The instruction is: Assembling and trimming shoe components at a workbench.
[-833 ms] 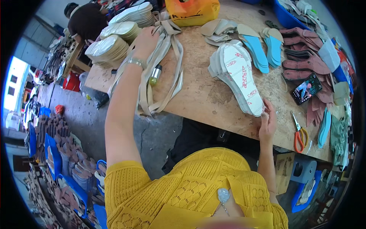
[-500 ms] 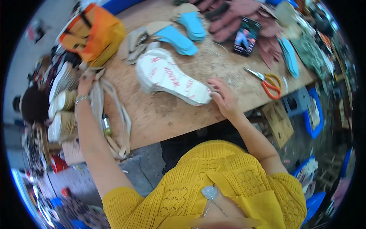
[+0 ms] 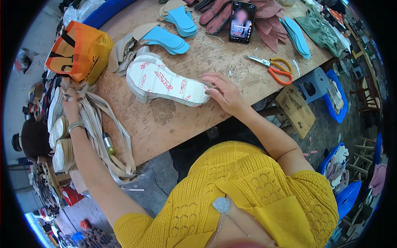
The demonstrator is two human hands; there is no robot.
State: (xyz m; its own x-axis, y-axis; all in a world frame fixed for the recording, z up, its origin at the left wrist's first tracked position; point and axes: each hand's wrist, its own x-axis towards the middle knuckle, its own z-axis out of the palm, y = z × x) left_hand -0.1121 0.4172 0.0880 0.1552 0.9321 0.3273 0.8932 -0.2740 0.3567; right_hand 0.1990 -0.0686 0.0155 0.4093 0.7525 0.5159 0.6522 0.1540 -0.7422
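In the middle of the wooden table lies a stack of white insole-shaped sheets (image 3: pixel 165 84) with red print on top. Beside its narrow end is my right hand (image 3: pixel 225 94), fingers stretched and apart, the thumb at the stack's edge. My left hand (image 3: pixel 71 104) reaches to the table's left side, its fingers closed around the upper end of long beige fabric strips (image 3: pixel 93 120); the fingertips are partly hidden there. A small bottle (image 3: pixel 108 144) with a dark cap lies on the strips. Left of that forearm stand wrapped stacks of pale insoles (image 3: pixel 63 155).
An orange bag (image 3: pixel 80 51) stands at the far left. Light-blue insoles (image 3: pixel 167 40) and beige pieces (image 3: pixel 120 53) lie behind the stack. Scissors (image 3: pixel 273 68), a phone (image 3: pixel 242 22), dark-red pieces (image 3: pixel 269 31) and more blue insoles (image 3: pixel 297 37) are at the right.
The view has shifted, so the table's things sit further left and higher. My left hand has moved among the beige strips, and more of them show beside my wrist. My right hand stays by the stack.
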